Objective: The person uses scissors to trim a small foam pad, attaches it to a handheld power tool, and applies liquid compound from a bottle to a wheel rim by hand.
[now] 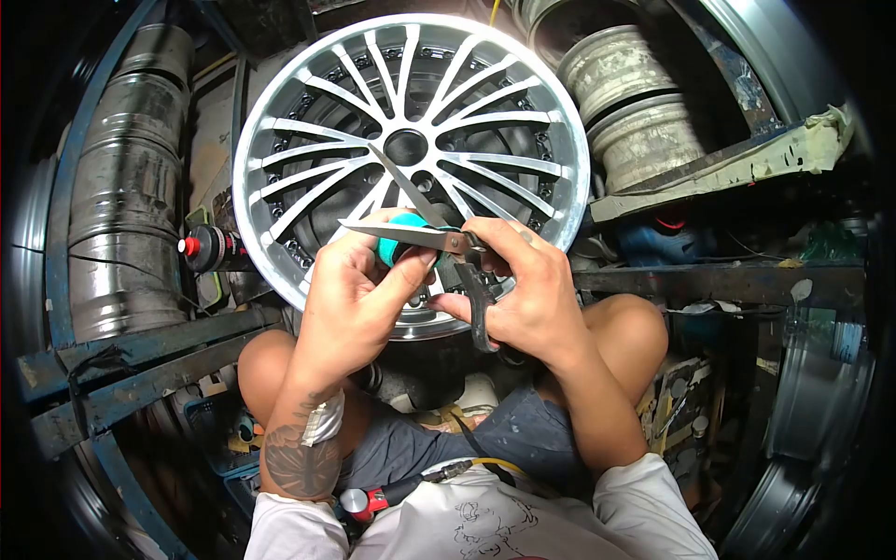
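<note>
A pair of scissors [455,244] with black handles is in my right hand [532,289], fingers curled through the grips. Its blades stand apart, one pointing left and the other up toward the wheel's hub. My left hand [347,291] pinches a small teal, curved piece [388,250] between thumb and fingers; its exact kind I cannot tell. The lower blade crosses over this teal piece in the view. Behind both hands is a large silver multi-spoke wheel rim [408,119], with its lower edge partly hidden by them.
Stacked metal rims [126,187] stand at the left, and more worn rims [644,140] at the upper right. A dark bottle with a red cap [215,247] sits left of the wheel. Blue metal beams [149,355] run along the side. A red-and-black air tool [378,497] lies across my lap.
</note>
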`<state>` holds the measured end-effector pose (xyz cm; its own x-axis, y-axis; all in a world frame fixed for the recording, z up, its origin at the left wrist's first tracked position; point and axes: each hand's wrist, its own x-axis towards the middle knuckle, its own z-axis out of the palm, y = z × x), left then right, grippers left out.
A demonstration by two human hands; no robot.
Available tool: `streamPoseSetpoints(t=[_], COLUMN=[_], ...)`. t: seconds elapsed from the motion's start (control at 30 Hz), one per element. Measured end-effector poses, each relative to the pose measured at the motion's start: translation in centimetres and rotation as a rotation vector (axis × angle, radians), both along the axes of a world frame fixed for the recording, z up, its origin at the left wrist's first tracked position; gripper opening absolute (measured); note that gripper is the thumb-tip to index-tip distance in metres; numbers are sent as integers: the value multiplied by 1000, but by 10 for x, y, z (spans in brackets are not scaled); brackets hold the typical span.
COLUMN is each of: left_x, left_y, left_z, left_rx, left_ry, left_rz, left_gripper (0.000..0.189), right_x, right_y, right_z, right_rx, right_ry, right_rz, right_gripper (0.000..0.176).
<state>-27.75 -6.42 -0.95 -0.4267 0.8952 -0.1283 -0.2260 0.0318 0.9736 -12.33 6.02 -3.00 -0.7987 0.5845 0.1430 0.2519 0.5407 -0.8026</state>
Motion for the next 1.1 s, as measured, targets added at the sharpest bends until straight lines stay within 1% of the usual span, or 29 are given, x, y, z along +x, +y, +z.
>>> streamPoseSetpoints(t=[0.13,0.23,0.33,0.53,0.83,0.93,0.97,1.1], left_x=[0,1,0,-3,-4,-8,-9,-5], left_y=[1,1,-1,-1,-2,-3,-3,1], left_z=[-1,2,2,0,-1,3,4,-4], left_rx=[3,-31,-48,-15,-32,-59,-73,-35], left_ry=[37,33,-31,-94,-6,-2,-6,-106], left_rz=[-18,-36,-35,-63,-81,-111,-129,-20], left_gripper=[14,15,17,19,18,19,19,24], right_x=[-1,-1,-1,3,-2,1,2,0], right_y=[0,2,1,1,0,0,1,3], right_z=[7,5,2,5,1,1,2,4], right_rx=[66,113,83,0,116,16,6,-70], right_ry=[51,19,71,-38,129,16,15,-28], right_rz=[53,67,51,28,43,38,44,59], right_gripper=[71,75,71,69,73,74,73,71])
